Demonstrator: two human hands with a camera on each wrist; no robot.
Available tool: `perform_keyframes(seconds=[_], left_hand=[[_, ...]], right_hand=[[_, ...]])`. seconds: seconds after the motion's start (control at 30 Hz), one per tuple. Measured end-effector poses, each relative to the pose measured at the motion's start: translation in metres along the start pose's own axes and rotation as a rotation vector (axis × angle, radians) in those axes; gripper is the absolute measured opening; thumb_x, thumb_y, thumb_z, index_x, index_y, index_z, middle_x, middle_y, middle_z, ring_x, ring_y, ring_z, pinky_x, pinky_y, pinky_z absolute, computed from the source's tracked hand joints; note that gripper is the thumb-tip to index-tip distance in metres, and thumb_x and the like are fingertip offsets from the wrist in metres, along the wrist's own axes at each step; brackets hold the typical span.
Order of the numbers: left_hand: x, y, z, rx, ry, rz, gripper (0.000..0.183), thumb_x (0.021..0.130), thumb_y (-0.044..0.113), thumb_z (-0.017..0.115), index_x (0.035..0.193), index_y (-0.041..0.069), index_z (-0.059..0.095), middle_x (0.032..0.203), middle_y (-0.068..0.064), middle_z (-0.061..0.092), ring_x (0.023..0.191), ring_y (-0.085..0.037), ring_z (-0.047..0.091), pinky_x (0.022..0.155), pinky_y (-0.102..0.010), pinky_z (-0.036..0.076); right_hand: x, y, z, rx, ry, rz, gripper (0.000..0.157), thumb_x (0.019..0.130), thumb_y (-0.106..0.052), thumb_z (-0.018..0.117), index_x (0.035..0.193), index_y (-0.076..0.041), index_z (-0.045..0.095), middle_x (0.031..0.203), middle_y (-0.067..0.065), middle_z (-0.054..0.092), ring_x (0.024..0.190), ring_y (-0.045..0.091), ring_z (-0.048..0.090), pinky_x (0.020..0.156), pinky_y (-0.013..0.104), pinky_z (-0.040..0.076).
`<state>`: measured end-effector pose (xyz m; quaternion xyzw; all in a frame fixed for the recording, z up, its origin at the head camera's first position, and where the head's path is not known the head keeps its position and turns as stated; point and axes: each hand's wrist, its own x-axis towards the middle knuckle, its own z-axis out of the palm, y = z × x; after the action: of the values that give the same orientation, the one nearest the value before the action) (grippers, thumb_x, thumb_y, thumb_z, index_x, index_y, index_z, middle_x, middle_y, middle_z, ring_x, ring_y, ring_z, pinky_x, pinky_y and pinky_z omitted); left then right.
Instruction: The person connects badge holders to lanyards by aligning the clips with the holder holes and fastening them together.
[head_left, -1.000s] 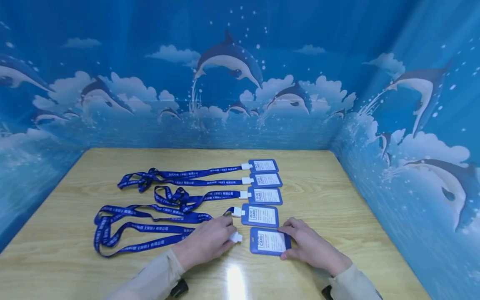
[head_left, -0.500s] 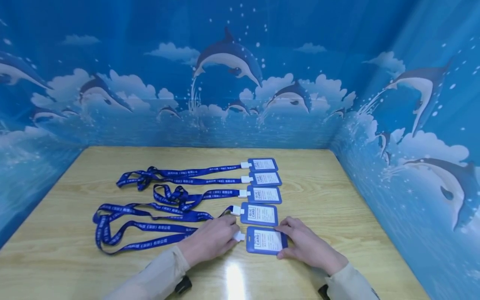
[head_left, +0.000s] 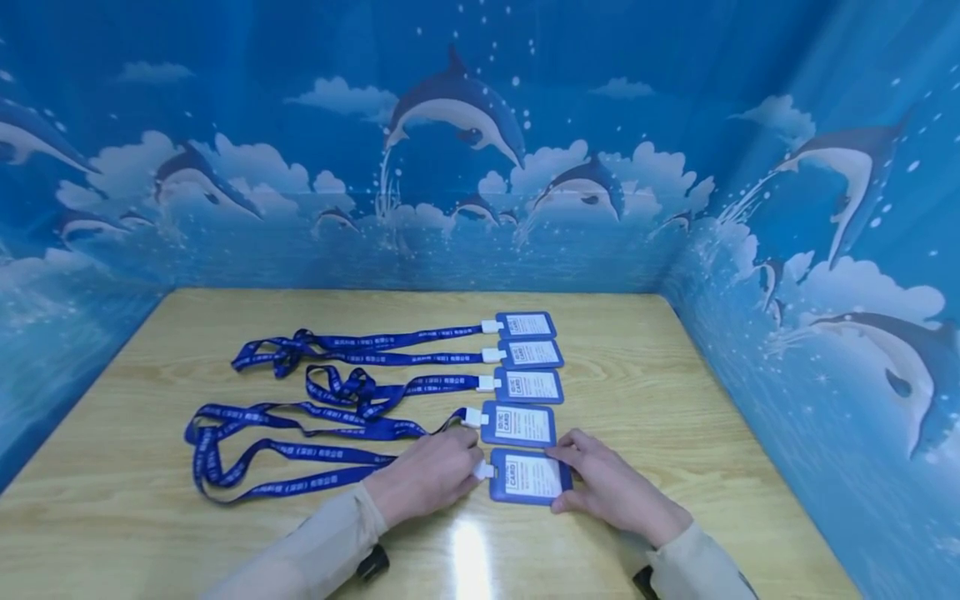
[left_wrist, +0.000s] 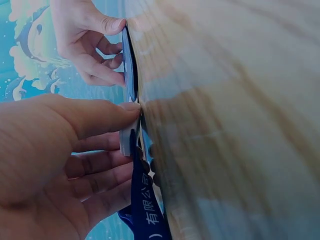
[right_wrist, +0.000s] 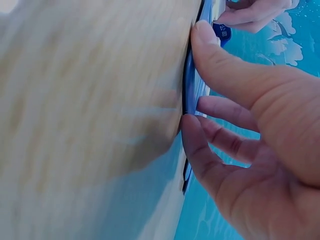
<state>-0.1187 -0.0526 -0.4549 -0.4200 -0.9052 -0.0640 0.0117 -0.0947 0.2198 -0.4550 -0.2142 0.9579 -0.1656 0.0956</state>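
Observation:
In the head view, a blue ID badge holder (head_left: 531, 477) with a white card lies nearest the person, at the bottom of a column of badges. My right hand (head_left: 618, 487) grips its right edge, thumb on the near corner and fingers at the far one. To its left, my left hand (head_left: 423, 475) pinches the white clip (head_left: 486, 471) of a blue lanyard. The clip's tip overlaps the slotted end of the holder. Within the left wrist view, the printed strap (left_wrist: 150, 210) trails from under the thumb. The right wrist view shows the holder's edge (right_wrist: 190, 80) between thumb and fingers.
Beyond the hands, several clipped badges lie in a column, the closest being another blue badge holder (head_left: 517, 423). Their blue lanyards (head_left: 405, 337) stretch left over the wooden table (head_left: 637, 367). A dolphin-print curtain (head_left: 337, 242) borders the back and sides.
The near badge holder has slid slightly left with my right hand, and my left hand has brought the clip right. The gap between them has closed.

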Motion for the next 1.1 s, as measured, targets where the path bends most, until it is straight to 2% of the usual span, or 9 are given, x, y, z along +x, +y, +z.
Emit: perform_keyframes(seconds=[0.2,0.4,0.47,0.63,0.77,0.9,1.1], left_hand=[[-0.004,0.003,-0.002,0.022,-0.063,0.031,0.027,0.092,0.027,0.074,0.108,0.006,0.073,0.091,0.000,0.062,0.077,-0.008,0.052,0.070,-0.018,0.052],[-0.001,0.004,-0.004,0.044,-0.033,0.069,0.032,0.091,0.020,0.074,0.117,0.001,0.071,0.101,-0.006,0.068,0.092,-0.015,0.063,0.084,-0.025,0.057],[0.001,0.004,-0.005,0.034,-0.033,0.061,0.033,0.090,0.017,0.074,0.119,0.001,0.070,0.104,-0.007,0.069,0.095,-0.016,0.065,0.087,-0.026,0.058],[0.001,0.006,-0.004,0.027,-0.080,0.043,0.034,0.088,0.015,0.077,0.119,0.002,0.070,0.105,-0.007,0.069,0.092,-0.014,0.064,0.084,-0.023,0.058],[0.002,0.006,-0.004,0.015,-0.108,0.014,0.035,0.088,0.016,0.077,0.119,0.003,0.069,0.106,-0.006,0.068,0.093,-0.014,0.063,0.085,-0.023,0.058],[0.005,0.005,-0.004,0.017,-0.118,-0.012,0.036,0.088,0.016,0.077,0.120,0.004,0.069,0.110,-0.007,0.068,0.098,-0.017,0.064,0.090,-0.027,0.057],[0.002,0.006,0.002,0.032,-0.137,-0.026,0.041,0.087,0.016,0.077,0.124,0.003,0.067,0.117,-0.010,0.067,0.108,-0.021,0.064,0.098,-0.030,0.056]], right_hand=[[-0.002,-0.011,0.003,0.028,-0.018,0.021,0.071,0.075,-0.032,0.086,0.134,-0.001,0.062,0.123,0.007,0.058,0.100,0.012,0.059,0.085,0.033,0.059],[-0.001,-0.018,-0.003,-0.005,0.001,-0.002,0.068,0.077,-0.025,0.086,0.134,0.002,0.061,0.121,0.009,0.057,0.095,0.012,0.060,0.079,0.030,0.059],[0.001,-0.019,-0.004,-0.010,0.008,0.008,0.068,0.077,-0.024,0.086,0.134,0.003,0.061,0.121,0.010,0.057,0.095,0.013,0.060,0.081,0.031,0.059],[0.002,-0.020,0.000,0.001,-0.019,0.034,0.069,0.076,-0.024,0.086,0.134,0.003,0.060,0.123,0.012,0.058,0.098,0.016,0.061,0.085,0.035,0.060],[0.001,-0.018,0.002,0.013,-0.002,0.021,0.070,0.076,-0.023,0.086,0.134,0.005,0.060,0.124,0.013,0.057,0.100,0.017,0.062,0.087,0.037,0.060],[0.001,-0.016,0.004,0.034,0.026,0.017,0.069,0.076,-0.022,0.086,0.133,0.006,0.060,0.125,0.013,0.057,0.103,0.019,0.062,0.088,0.038,0.059],[-0.001,-0.014,0.014,0.084,0.019,0.033,0.068,0.078,-0.023,0.085,0.135,0.005,0.059,0.126,0.012,0.057,0.108,0.020,0.061,0.093,0.041,0.058]])
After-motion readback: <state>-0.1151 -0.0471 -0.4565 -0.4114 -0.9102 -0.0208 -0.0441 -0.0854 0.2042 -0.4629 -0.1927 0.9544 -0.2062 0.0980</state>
